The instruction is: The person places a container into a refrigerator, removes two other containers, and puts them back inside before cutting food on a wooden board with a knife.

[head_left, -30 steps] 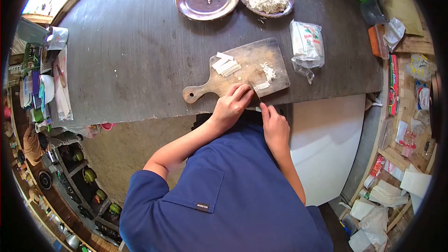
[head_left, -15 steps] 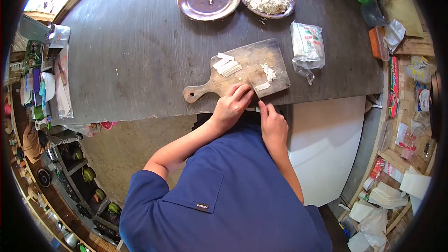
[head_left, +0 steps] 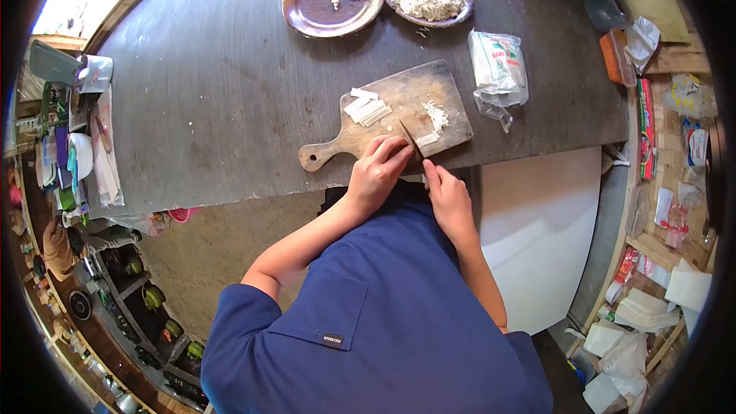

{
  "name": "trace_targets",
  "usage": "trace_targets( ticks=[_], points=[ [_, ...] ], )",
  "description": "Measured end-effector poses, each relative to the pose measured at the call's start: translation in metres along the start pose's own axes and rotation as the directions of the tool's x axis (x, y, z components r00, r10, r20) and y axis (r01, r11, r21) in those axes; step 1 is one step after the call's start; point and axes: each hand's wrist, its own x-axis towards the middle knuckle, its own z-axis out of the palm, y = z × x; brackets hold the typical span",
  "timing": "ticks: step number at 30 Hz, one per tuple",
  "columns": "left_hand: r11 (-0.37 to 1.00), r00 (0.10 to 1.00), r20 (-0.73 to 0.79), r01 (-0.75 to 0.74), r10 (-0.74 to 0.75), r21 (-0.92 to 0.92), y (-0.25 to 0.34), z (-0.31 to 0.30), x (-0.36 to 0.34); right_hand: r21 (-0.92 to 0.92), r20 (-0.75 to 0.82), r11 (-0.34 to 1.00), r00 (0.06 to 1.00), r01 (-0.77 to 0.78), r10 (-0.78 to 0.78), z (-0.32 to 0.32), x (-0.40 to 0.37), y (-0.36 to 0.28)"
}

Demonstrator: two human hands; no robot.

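My right hand [head_left: 448, 193] is closed round the handle of a knife [head_left: 412, 140], its blade slanting over the wooden cutting board [head_left: 429, 84]. Close beside the blade, my left hand [head_left: 377, 172] rests with bent fingers at the board's near edge; whatever lies beneath its fingertips is hidden. White cut sticks [head_left: 369, 108] lie toward the handle side of the board. To the right of the blade sit a small heap of thin white shreds [head_left: 436, 115] and a few short cut pieces [head_left: 427, 139].
Behind the board stand a brown plate [head_left: 322, 19] with small brown chunks and another plate [head_left: 465, 14] heaped with white shreds. A plastic-wrapped package [head_left: 498, 69] lies right of the board. Utensils and containers [head_left: 73, 130] line the table's left side.
The knife blade has swung to show more of its side, tilting away from my left fingers. Both hands stay near the same spot, and the whole view has shifted slightly.
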Motion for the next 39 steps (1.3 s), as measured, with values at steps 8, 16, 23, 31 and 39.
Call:
trace_targets(
  ticks=[8,16,23,31,39],
  points=[
    [0.956,0.972,-0.101,0.185,-0.212,-0.23,-0.003,-0.013,0.014,0.269,0.156,0.961,0.988,-0.065,0.023,-0.026,-0.006,0.007],
    [0.956,0.954,-0.267,0.2,-0.139,0.217,-0.035,-0.055,0.039,0.326,0.219,0.941,0.976,-0.091,0.018,-0.041,0.014,0.025],
    [0.946,0.968,-0.158,0.229,-0.196,0.228,-0.055,-0.066,0.06,0.438,0.096,0.897,0.995,-0.059,0.018,-0.047,0.014,0.02],
    [0.925,0.946,-0.137,0.317,-0.293,0.21,-0.059,-0.07,0.064,0.482,0.206,0.871,0.979,-0.097,-0.005,-0.041,0.013,0.035],
    [0.908,0.954,-0.199,0.281,-0.226,0.312,-0.052,-0.07,0.051,0.551,0.116,0.834,0.991,-0.009,-0.066,-0.038,0.01,0.028]
  ],
)
